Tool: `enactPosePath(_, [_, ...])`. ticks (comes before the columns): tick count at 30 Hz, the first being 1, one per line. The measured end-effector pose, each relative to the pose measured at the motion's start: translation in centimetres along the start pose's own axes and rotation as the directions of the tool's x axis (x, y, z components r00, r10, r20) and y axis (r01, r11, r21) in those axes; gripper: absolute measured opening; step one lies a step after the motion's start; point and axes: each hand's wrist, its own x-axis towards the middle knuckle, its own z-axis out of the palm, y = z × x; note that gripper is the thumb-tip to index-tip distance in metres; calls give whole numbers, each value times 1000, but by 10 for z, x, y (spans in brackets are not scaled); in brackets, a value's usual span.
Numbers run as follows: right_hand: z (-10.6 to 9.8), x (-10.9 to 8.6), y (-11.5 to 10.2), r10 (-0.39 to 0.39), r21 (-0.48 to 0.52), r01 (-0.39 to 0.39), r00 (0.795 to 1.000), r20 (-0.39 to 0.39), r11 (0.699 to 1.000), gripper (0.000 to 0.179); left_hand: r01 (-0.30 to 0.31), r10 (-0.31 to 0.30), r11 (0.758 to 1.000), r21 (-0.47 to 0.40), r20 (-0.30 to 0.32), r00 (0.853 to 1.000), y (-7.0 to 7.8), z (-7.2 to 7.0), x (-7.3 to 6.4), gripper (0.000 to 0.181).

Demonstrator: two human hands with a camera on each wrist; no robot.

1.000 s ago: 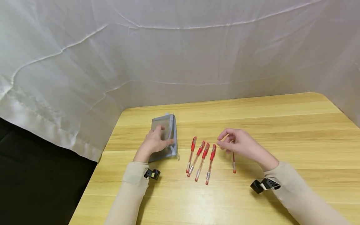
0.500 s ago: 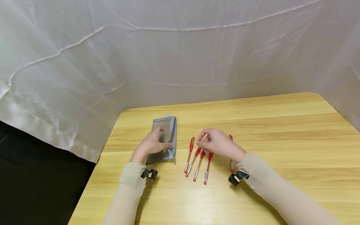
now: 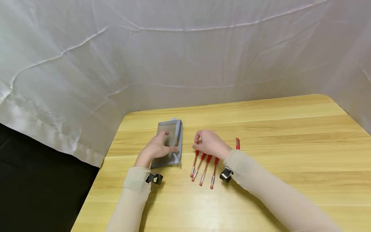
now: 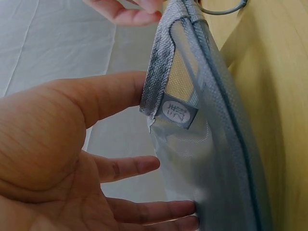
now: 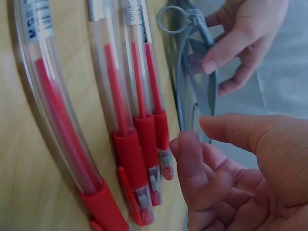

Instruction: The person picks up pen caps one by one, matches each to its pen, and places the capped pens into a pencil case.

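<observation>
A grey mesh zip pouch [image 3: 171, 128] lies at the left of the table. My left hand [image 3: 157, 148] rests on it, thumb and fingers spread; in the left wrist view the thumb [image 4: 113, 91] meets the zip edge beside a small label [image 4: 176, 110]. Just right of the pouch, several capped red gel pens [image 3: 205, 172] lie side by side, caps pointing away. My right hand [image 3: 210, 142] is over their cap ends with fingers bent and nothing between them, hiding part of the caps. The right wrist view shows its thumb and index fingertip [image 5: 187, 144] close together near the pouch.
Another red pen [image 3: 237, 143] lies apart to the right, mostly hidden behind my right sleeve. A ring zip pull [image 5: 174, 19] hangs at the pouch's near end. Pale cloth [image 3: 185, 58] walls the back and sides of the wooden table [image 3: 290, 154].
My right hand has travelled left from the separate pen, across the row of pens, towards the pouch. The left hand stays on the pouch, and the pens lie as before.
</observation>
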Motion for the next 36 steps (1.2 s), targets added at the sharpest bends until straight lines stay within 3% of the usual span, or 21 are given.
enactPosePath(9, [14,9,-5,26,-103,-25,1000,6,994,21,-7,8,1000,13,-2,1000,-4,0,-1,85])
enactPosePath(36, [15,30,-9,96,4,-95,995,-8,995,25,4,-4,1000,21,-16,1000,-3,0,-4,85])
